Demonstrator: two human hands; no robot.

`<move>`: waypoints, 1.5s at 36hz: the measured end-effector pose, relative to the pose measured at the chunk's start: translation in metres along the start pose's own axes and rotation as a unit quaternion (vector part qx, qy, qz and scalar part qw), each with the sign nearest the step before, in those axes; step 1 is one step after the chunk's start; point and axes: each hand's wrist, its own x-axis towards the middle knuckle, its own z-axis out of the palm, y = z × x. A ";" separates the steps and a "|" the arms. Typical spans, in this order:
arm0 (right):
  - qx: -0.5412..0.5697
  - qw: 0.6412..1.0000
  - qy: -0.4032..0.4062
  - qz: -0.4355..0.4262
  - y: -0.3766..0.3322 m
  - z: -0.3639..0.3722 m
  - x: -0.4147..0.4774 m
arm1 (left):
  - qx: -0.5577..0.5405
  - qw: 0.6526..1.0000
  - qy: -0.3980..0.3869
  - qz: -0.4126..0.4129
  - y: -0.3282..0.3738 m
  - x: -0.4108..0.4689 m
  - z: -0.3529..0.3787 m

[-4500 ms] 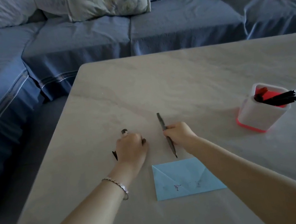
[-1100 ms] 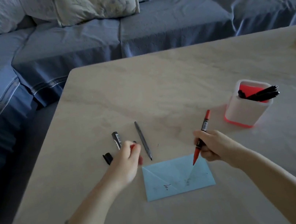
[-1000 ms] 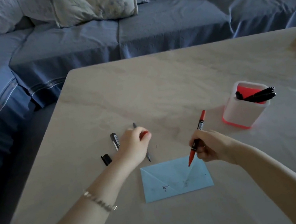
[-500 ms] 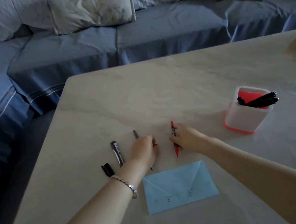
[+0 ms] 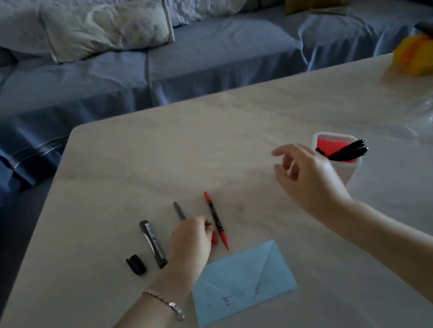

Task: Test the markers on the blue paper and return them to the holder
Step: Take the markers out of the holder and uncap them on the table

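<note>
Red marker (image 5: 216,221) lies flat on the table (image 5: 233,133), uncapped, long axis running away from you, tip toward the blue paper (image 5: 244,280). Your left hand (image 5: 192,242) sits just beside it, fingers curled on what looks like its red cap (image 5: 214,237). That's the nearer hand. Your right hand (image 5: 307,178) hangs empty, fingers spread, over by the holder (image 5: 347,172), w/ black markers (image 5: 348,151) inside. Grey pen (image 5: 179,211), black marker (image 5: 153,243) & its cap (image 5: 136,264) lie left.
</note>
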 end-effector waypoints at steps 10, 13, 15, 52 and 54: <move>-0.217 0.959 -0.070 0.170 0.047 -0.027 0.031 | 0.086 0.992 0.065 0.061 0.004 -0.011 -0.011; -0.208 0.962 -0.055 0.167 0.054 -0.025 0.026 | 0.047 0.995 0.056 0.061 0.010 -0.018 -0.022; -0.188 0.972 -0.015 0.139 0.049 -0.031 0.022 | 0.010 0.996 0.061 0.065 0.016 -0.023 -0.030; 0.419 0.863 -0.132 0.252 -0.042 0.028 -0.083 | -0.135 0.972 -0.063 0.180 0.063 -0.091 -0.051; 0.438 0.858 -0.126 0.237 -0.043 0.024 -0.083 | -0.164 0.969 -0.090 0.159 0.063 -0.092 -0.054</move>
